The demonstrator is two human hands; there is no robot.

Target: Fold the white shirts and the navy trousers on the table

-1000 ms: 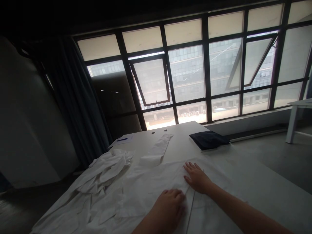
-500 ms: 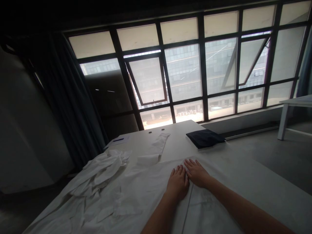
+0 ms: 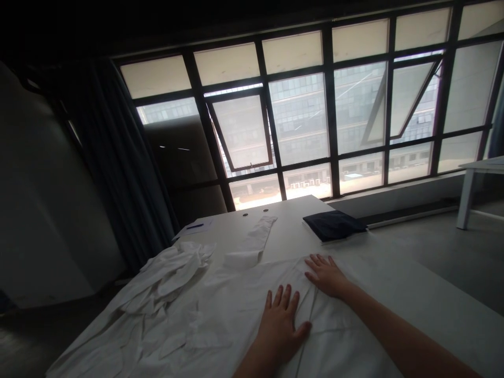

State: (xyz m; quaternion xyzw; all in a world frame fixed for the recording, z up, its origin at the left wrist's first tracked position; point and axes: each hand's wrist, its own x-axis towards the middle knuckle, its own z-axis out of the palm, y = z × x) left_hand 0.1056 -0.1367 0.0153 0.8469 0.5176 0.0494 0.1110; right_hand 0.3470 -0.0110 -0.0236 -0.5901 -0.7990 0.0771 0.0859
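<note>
A white cloth garment [image 3: 236, 294] is spread over the white table [image 3: 425, 294], flat under my hands and bunched in loose folds to the left. My left hand [image 3: 280, 320] lies on the cloth with its fingers spread, just left of a long seam or edge line. Farther forward and to the right, my right hand [image 3: 325, 275] rests flat near the cloth's far edge, fingers stretched out. Neither hand grips anything. A narrow white sleeve-like piece [image 3: 258, 233] extends toward the far end of the table.
A folded dark navy cloth [image 3: 334, 226] lies at the table's right edge. Toward the far left are a sheet of paper [image 3: 205, 227] and a dark pen [image 3: 195, 226]. Windows [image 3: 299, 121] stand behind the table, and another white table [image 3: 468, 194] stands at right.
My left hand has slid back toward me and spread its fingers. My right hand has shifted slightly right, so the two hands are now apart. The view has tilted a little.
</note>
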